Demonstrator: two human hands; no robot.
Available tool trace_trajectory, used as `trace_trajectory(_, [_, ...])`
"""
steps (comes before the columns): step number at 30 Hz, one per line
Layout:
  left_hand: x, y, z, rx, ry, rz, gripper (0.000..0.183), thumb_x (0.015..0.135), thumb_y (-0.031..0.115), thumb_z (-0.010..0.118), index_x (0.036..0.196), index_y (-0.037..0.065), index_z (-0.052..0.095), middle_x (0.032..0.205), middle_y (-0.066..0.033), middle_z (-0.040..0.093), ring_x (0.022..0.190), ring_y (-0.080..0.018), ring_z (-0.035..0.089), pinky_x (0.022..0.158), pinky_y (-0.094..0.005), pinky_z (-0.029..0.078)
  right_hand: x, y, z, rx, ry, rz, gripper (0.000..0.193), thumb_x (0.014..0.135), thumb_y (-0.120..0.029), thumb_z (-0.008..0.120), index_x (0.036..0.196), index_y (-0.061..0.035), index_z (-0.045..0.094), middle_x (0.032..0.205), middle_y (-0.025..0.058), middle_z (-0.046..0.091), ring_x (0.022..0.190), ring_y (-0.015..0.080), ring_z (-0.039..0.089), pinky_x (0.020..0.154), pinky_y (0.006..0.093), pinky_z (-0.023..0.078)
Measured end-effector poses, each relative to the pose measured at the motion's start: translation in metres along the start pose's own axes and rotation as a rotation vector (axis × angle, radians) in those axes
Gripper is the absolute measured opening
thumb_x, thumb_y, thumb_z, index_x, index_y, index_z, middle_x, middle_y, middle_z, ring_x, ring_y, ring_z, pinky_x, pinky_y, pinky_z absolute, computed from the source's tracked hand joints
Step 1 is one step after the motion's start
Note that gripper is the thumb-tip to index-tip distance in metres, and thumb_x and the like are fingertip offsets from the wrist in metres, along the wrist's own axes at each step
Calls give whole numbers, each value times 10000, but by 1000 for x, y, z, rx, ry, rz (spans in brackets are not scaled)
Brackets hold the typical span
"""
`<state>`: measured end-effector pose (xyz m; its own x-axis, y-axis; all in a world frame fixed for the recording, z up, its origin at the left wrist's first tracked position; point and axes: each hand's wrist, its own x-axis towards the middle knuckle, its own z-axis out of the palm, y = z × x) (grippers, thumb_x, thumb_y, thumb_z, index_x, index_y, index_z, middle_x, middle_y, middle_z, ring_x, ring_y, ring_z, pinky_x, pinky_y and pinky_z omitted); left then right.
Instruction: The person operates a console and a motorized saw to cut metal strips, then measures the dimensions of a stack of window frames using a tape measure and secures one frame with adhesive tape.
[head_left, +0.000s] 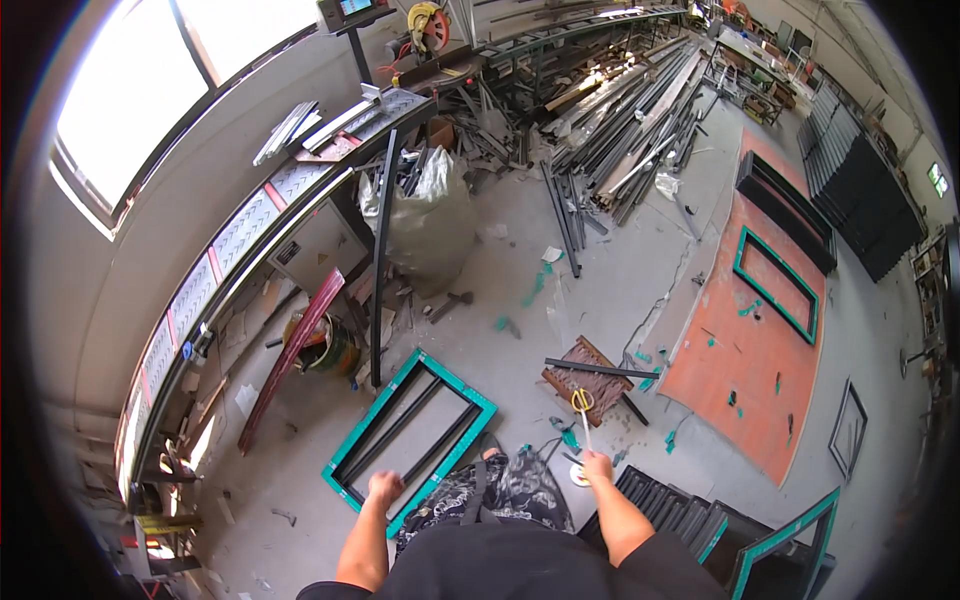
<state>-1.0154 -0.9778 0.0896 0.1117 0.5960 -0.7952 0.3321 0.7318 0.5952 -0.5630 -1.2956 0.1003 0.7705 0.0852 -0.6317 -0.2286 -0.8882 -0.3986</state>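
Note:
Close by my left leg lies a rectangular window frame [358,427] edged in green, with dark bars inside it. My left hand [385,487] is over its near left side, fingers curled and slightly blurred; whatever is in them is hidden. On the right, my right hand [597,467] is closed at the blade end of yellow-handled scissors [582,401]. Their handles point away from me, over a low brown stool [603,405] with a dark bar [588,368] across it. A white roll [578,475] shows beside that hand.
Dark framed pieces [660,503] are stacked at my right, near a green-edged frame [780,540]. An orange-red sheet [740,390] carries another green frame [775,282]. Ahead stand a bulging sack [430,225], a bucket [335,345] and piled metal profiles [640,130]. A long workbench [240,235] lines the left wall.

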Motion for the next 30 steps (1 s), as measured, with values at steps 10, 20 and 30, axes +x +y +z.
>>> trace_trajectory(10, [135, 303, 175, -11, -182, 157, 163, 967, 180, 562, 966, 33, 633, 747, -83, 668, 608, -159, 615, 554, -277, 483, 109, 0, -24, -253, -110, 308, 504, 868, -436, 558, 971, 30, 718, 1036, 278, 680, 1028, 414, 655, 885, 472, 511])
trace_trajectory(20, [254, 467, 360, 568, -204, 107, 234, 929, 227, 609, 906, 6, 683, 786, -67, 686, 590, -168, 617, 554, -314, 487, 360, -434, -85, -189, -175, -276, 487, 919, -523, 563, 866, -65, 718, 806, 174, 698, 761, 368, 682, 689, 486, 518])
trace_trajectory(30, [278, 713, 670, 35, -867, 80, 409, 1043, 381, 505, 1176, 19, 644, 1013, -45, 681, 940, -152, 633, 807, -285, 512, 408, -741, -63, 578, -540, -395, 382, 960, -403, 619, 983, -39, 733, 840, 52, 721, 768, 120, 631, 685, 317, 501])
